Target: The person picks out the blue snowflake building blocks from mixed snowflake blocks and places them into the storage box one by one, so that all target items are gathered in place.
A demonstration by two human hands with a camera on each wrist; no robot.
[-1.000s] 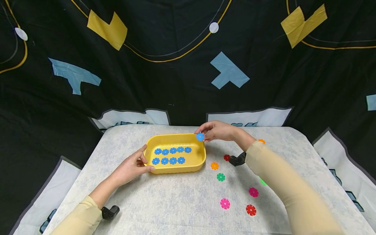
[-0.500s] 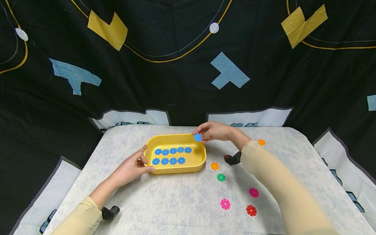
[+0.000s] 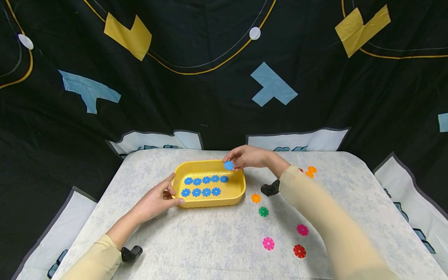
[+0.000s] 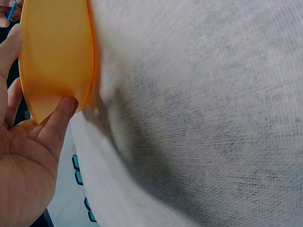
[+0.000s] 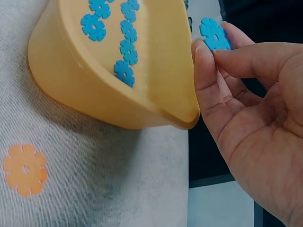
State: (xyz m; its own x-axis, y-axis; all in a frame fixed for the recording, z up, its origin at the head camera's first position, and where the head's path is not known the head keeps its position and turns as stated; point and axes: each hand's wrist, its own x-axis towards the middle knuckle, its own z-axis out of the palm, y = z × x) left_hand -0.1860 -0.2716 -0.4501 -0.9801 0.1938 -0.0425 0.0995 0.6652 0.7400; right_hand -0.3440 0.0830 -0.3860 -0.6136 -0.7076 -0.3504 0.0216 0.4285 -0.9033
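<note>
A yellow plastic basin [image 3: 211, 203] stands on the table with two rows of blue notched discs [image 3: 206, 179] lying flat on its floor. My left hand [image 3: 156, 200] grips the basin's left end, thumb at the front corner and fingers along the left side. In the left wrist view the thumb [image 4: 60, 118] presses on the basin wall. Over the basin's far right corner, my right hand [image 3: 250, 156] pinches another blue flower-shaped disc [image 3: 228, 165] between thumb and fingertips. That disc [image 5: 214, 34] shows its centre hole in the right wrist view.
Right of the basin lie loose discs: orange [image 3: 256, 198], green [image 3: 263, 211], magenta [image 3: 302, 230], pink [image 3: 268, 244] and red [image 3: 299, 251]. More orange discs [image 3: 312, 170] lie beyond the right forearm. A dark curtain [image 3: 210, 105] hangs behind the table [image 3: 196, 241].
My right hand has moved left with the blue disc, from the basin's right rim to over its far right part. The left hand and the basin have stayed put.
</note>
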